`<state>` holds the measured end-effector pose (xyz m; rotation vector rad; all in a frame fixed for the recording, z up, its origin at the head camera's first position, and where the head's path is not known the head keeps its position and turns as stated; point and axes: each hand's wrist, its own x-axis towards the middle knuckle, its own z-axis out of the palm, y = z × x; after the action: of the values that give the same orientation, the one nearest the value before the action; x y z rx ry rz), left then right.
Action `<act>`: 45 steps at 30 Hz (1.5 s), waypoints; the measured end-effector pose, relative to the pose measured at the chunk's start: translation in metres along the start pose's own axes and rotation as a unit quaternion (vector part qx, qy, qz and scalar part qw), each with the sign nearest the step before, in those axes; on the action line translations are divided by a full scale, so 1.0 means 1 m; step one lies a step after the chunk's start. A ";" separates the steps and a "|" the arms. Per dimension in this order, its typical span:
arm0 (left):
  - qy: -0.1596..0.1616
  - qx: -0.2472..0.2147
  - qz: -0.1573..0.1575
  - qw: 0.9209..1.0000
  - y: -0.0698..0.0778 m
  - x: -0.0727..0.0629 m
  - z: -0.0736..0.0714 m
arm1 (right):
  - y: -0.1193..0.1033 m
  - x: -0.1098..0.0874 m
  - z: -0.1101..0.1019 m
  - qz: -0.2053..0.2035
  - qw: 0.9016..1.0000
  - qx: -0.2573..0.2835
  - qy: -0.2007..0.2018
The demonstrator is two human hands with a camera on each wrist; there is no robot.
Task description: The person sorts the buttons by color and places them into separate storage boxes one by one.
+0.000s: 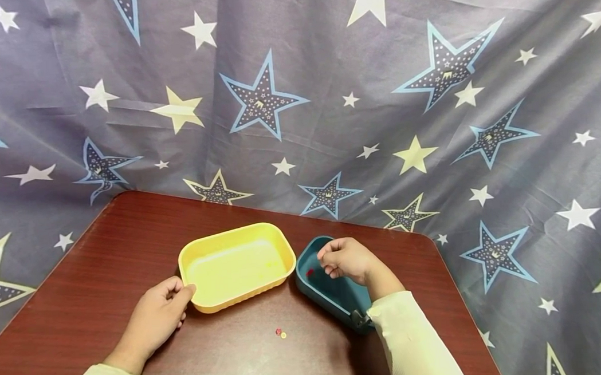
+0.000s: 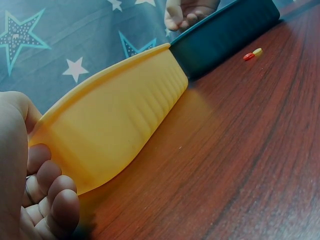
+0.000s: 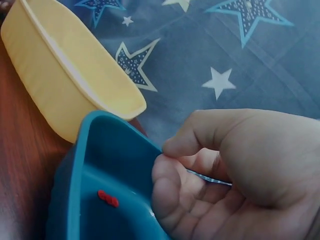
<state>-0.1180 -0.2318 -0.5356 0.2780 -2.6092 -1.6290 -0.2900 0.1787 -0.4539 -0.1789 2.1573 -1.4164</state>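
Observation:
My left hand [image 1: 156,317] grips the near left corner of a yellow plastic tray [image 1: 239,299], thumb over its rim and fingers outside. To the right, a dark teal tray [image 1: 320,298] stands against the yellow one. Over it is my right hand [image 1: 350,260], fingers curled and thumb tip meeting the index finger; nothing shows between them. Small red pieces [image 3: 108,198] lie on the teal tray's floor. A few tiny yellow pieces [image 1: 269,264] are faintly visible inside the yellow tray. On the table, a red button-like piece [image 1: 278,331] touches a yellow button-like piece [image 1: 284,335].
Both trays stand on a reddish-brown wooden table [image 1: 223,358]. A grey curtain with stars [image 1: 324,146] hangs behind the table and at its sides. A black strap piece [image 1: 360,319] on the right wrist overlaps the teal tray's near end.

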 end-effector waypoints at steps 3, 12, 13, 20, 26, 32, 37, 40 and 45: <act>0.000 0.005 -0.001 1.000 -0.002 0.001 0.001 | -0.004 -0.007 0.002 -0.005 1.000 -0.020 -0.011; 0.000 0.008 0.000 1.000 -0.001 0.001 0.000 | -0.020 -0.041 0.019 -0.048 0.992 -0.097 -0.061; -0.001 0.008 0.000 1.000 -0.001 0.000 0.000 | -0.021 -0.045 0.022 -0.053 0.990 -0.110 -0.068; -0.003 0.006 0.003 1.000 -0.001 0.000 0.000 | -0.020 -0.066 0.051 -0.076 0.979 -0.163 -0.092; 0.000 0.004 0.003 1.000 -0.001 0.000 0.001 | -0.005 -0.074 0.080 -0.085 0.977 -0.172 -0.092; 0.002 -0.002 0.000 1.000 0.000 0.000 0.001 | 0.012 -0.074 0.101 -0.077 0.975 -0.193 -0.076; 0.002 -0.001 0.003 1.000 0.000 -0.001 0.001 | 0.023 -0.071 0.112 -0.085 0.969 -0.228 -0.045; 0.004 0.003 0.004 1.000 0.000 -0.001 0.001 | 0.030 -0.068 0.116 -0.107 0.958 -0.267 -0.023; 0.004 0.007 0.002 1.000 0.000 0.000 0.001 | 0.037 -0.068 0.121 -0.132 0.946 -0.297 0.001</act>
<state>-0.1179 -0.2308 -0.5357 0.2803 -2.6144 -1.6053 -0.1648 0.1240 -0.4971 -0.7101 2.5776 -0.8409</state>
